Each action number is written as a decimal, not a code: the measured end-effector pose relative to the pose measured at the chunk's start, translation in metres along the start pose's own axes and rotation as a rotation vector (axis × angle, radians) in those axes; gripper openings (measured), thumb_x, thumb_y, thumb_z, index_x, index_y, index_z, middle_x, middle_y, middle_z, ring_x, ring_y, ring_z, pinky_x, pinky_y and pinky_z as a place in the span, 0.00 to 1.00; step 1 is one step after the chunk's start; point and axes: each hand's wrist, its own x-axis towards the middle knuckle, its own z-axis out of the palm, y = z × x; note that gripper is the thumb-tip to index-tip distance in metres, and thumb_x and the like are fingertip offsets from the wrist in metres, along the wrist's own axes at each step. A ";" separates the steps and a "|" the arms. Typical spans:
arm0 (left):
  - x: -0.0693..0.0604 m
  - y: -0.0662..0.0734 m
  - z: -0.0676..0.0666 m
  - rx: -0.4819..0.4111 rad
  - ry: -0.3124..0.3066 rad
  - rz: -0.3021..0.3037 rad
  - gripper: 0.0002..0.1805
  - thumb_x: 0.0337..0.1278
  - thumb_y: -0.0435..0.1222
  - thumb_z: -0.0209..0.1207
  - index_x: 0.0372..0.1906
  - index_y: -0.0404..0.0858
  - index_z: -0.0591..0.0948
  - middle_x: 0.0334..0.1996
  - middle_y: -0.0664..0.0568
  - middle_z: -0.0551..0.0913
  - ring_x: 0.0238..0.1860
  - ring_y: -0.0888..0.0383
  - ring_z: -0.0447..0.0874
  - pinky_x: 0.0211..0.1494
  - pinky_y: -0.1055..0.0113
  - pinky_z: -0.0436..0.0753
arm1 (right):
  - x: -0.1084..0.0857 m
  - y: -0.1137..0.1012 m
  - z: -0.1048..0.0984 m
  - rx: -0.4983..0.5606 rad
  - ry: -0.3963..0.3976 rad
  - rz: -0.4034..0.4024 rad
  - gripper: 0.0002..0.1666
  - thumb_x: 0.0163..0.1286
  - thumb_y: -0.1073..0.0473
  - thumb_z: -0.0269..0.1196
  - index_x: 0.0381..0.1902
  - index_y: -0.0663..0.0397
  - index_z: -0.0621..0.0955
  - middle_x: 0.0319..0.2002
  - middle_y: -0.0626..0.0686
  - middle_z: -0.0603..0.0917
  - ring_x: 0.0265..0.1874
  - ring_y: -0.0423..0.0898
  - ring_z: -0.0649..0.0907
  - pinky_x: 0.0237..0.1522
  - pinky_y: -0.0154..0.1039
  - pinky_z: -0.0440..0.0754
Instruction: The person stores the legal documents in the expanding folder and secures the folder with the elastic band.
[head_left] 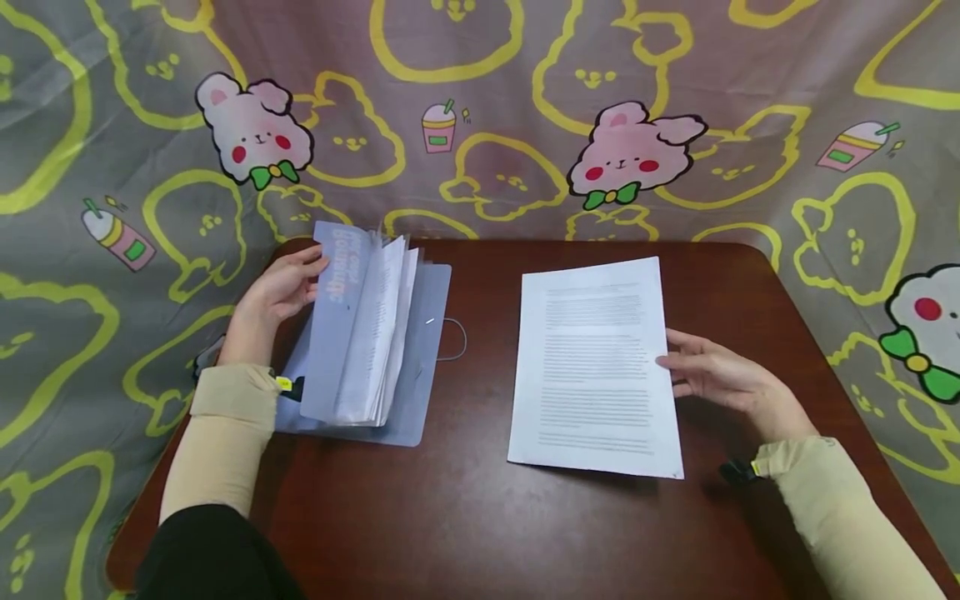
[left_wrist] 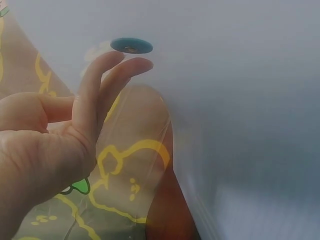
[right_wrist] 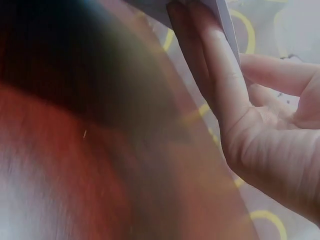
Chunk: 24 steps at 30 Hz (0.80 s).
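A translucent blue-grey document folder point(head_left: 431, 333) lies opened at the left of the table, its raised cover point(head_left: 330, 325) standing up with printed sheets point(head_left: 375, 333) in clear sleeves beside it. My left hand point(head_left: 288, 282) holds that cover by its far left edge. In the left wrist view, fingers of the left hand point(left_wrist: 85, 110) lie by a teal round button point(left_wrist: 131, 45) on the cover. To the right, my right hand point(head_left: 720, 371) pinches the right edge of printed paper point(head_left: 592, 367), thumb on top and fingers beneath. The right wrist view shows the paper's edge point(right_wrist: 230, 35) between thumb and fingers.
A thin elastic loop point(head_left: 459, 339) sticks out from the folder's right edge. The brown table point(head_left: 465, 517) has rounded corners. A cartoon-patterned curtain point(head_left: 487, 125) surrounds its back and sides. Each wrist wears a beige wrap point(head_left: 232, 408) with a small black camera point(head_left: 738, 471).
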 end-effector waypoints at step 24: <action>0.003 0.002 0.003 0.021 0.050 0.003 0.41 0.89 0.35 0.50 0.92 0.43 0.43 0.33 0.60 0.89 0.23 0.65 0.86 0.25 0.74 0.84 | 0.093 -0.018 0.060 -0.037 0.034 0.035 0.32 0.88 0.70 0.47 0.84 0.44 0.62 0.61 0.50 0.90 0.53 0.49 0.93 0.54 0.45 0.94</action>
